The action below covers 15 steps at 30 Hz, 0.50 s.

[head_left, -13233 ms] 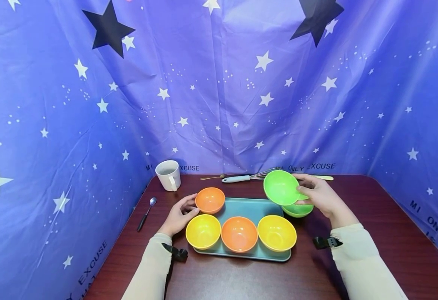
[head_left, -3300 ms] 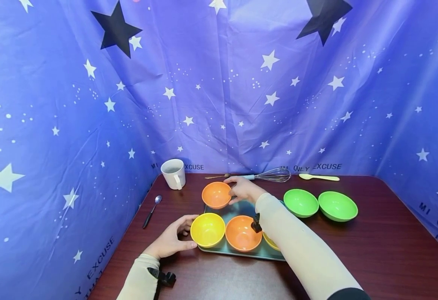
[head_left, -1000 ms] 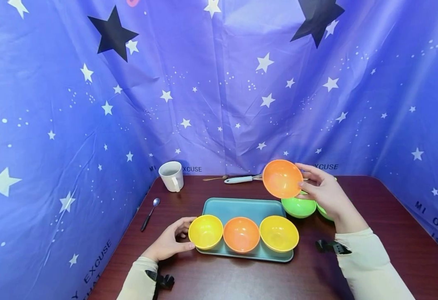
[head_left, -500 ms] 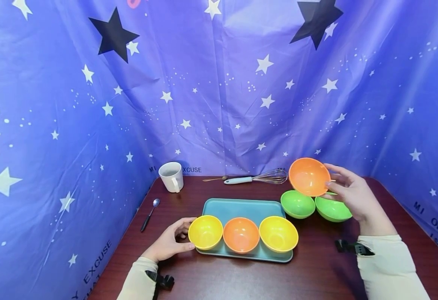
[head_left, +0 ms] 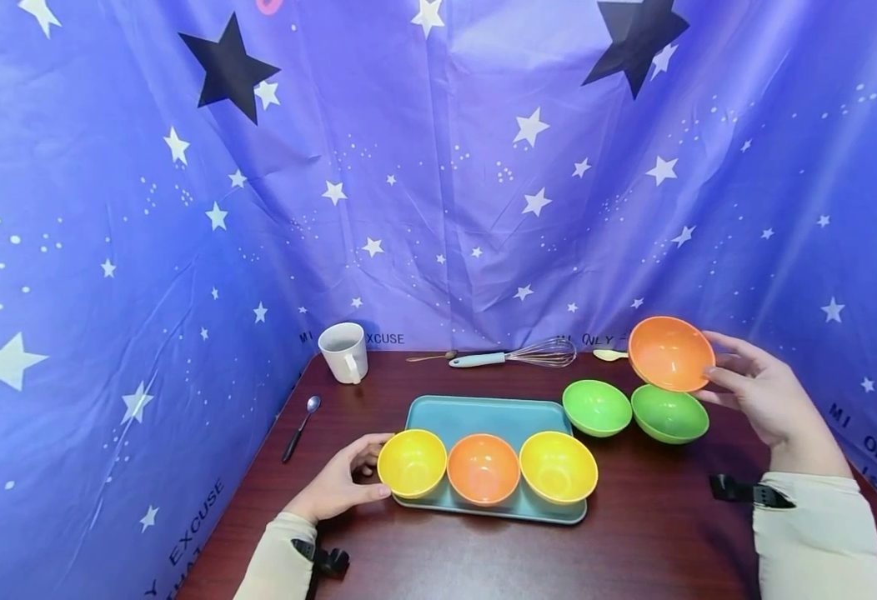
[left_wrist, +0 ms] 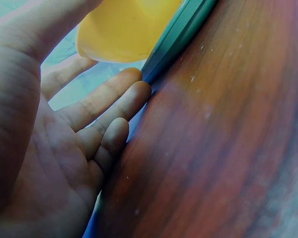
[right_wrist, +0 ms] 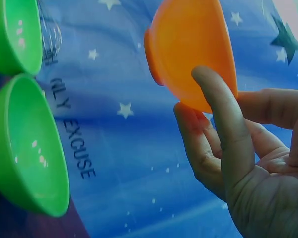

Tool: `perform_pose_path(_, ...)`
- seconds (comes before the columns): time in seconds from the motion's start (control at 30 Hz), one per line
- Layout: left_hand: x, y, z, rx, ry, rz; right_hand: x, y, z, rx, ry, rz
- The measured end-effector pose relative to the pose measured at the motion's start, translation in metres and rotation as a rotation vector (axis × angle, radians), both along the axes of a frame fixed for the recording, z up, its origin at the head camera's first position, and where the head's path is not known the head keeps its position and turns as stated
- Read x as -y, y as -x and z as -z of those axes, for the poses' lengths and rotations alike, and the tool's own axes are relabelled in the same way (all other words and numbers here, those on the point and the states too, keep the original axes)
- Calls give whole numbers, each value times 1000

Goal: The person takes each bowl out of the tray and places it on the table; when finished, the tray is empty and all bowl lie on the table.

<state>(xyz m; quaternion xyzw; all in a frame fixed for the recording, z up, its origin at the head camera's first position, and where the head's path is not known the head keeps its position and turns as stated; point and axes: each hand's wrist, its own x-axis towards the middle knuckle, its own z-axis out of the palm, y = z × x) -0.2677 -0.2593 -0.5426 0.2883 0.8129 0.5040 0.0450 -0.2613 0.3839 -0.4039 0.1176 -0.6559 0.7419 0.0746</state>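
Note:
My right hand point(head_left: 772, 400) pinches an orange bowl point(head_left: 671, 354) by its right side, thumb in front and fingers behind. The bowl is raised and tilted, overlapping the right one of two green bowls point(head_left: 596, 408) in the head view. In the right wrist view the orange bowl point(right_wrist: 191, 49) hangs apart from the green bowls point(right_wrist: 30, 144). My left hand point(head_left: 341, 483) rests beside the left yellow bowl point(head_left: 412, 464), its thumb and index finger at the bowl's side. In the left wrist view its fingers point(left_wrist: 109, 96) lie loosely extended by the tray's edge.
On the teal tray point(head_left: 483, 409) stand a second orange bowl point(head_left: 483, 470) and another yellow bowl point(head_left: 558, 468). A white mug point(head_left: 344, 353), black-handled spoon point(head_left: 301, 429), whisk point(head_left: 513, 357), thin gold utensil point(head_left: 431, 357) and pale yellow spoon point(head_left: 609, 355) lie around it. A starry curtain point(head_left: 438, 208) closes the back.
The green bowls now stand side by side right of the tray. My right hand has lifted the orange bowl from behind the left yellow one and carried it rightward. The left hand shifted to that yellow bowl.

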Motion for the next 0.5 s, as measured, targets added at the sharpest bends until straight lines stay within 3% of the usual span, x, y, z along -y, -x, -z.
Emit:
perform_pose_path(0.23, 0, 1, 1, -25, 0, 9, -25, -1, 11, 8, 78, -17)
perform_pose_path(0.5, -1, 0, -1, -23, 6, -1, -49, -5, 24, 80, 105, -1)
